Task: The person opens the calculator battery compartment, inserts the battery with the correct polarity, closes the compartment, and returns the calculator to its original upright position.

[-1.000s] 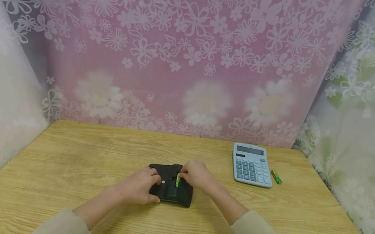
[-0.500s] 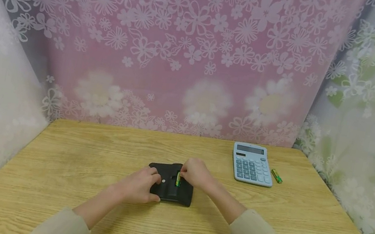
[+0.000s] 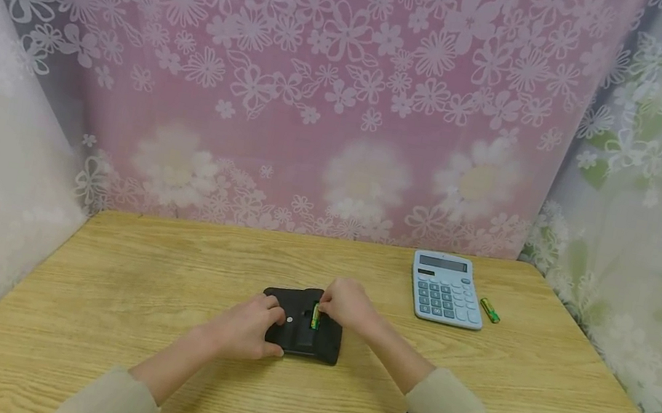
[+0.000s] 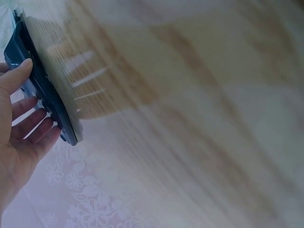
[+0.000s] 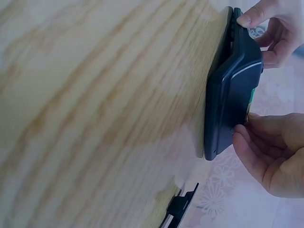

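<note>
A black calculator (image 3: 295,342) lies back side up on the table, its battery bay uncovered. In that bay sits a green and yellow battery (image 3: 315,318). The person's left hand (image 3: 246,324) grips the calculator's left side, thumb at the near edge and fingers over the back, as the left wrist view also shows on the calculator (image 4: 45,90). With thumb and index finger, the right hand (image 3: 348,305) pinches at the far end of the battery. In the right wrist view a sliver of the battery (image 5: 250,102) shows beside the right fingertips (image 5: 241,130); the rest is hidden.
A light blue calculator (image 3: 447,291) lies face up at the back right of the wooden table (image 3: 162,258). Just right of it is a second green battery (image 3: 490,310). A flowered curtain (image 3: 319,123) hangs behind the table's far edge.
</note>
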Tool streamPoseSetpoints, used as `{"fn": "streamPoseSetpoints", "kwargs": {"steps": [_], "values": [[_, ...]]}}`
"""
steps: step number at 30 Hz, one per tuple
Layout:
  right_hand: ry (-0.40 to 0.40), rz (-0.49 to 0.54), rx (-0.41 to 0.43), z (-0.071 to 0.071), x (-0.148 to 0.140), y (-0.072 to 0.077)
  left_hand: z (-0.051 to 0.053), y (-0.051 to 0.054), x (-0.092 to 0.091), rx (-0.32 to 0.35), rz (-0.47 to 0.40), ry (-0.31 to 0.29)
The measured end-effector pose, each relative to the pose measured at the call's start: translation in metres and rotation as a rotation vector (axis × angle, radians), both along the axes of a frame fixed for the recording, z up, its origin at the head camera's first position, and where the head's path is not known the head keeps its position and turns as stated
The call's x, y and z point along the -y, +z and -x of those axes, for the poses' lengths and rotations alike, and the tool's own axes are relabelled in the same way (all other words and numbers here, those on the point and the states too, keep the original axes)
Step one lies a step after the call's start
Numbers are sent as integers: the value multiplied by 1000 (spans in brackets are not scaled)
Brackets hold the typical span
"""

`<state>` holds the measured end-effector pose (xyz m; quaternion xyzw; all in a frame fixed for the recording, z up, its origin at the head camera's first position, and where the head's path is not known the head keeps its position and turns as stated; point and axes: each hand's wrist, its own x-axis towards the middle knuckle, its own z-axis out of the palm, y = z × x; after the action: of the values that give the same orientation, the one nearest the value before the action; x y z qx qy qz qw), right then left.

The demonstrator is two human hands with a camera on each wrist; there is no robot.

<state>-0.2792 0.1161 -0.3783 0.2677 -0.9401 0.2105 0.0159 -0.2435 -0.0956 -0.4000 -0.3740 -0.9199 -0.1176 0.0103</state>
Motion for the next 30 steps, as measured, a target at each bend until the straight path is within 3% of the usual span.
{"fn": "streamPoseSetpoints", "kwargs": {"steps": [4,12,18,23,26,30], "values": [[-26,-2,39,-1,1,3,0,0,0,-4,-2,-7],[85,-155,-86,-1,-1,5,1,0,1,-5,6,-7],[137,-171,-102,0,-4,6,2,-1,0,1,9,-9],[195,-161,7,3,-12,8,1,0,0,9,18,-16],[196,-142,95,5,-18,9,2,1,0,7,25,-21],[179,-119,141,5,-25,11,2,2,0,4,36,-21]]}}
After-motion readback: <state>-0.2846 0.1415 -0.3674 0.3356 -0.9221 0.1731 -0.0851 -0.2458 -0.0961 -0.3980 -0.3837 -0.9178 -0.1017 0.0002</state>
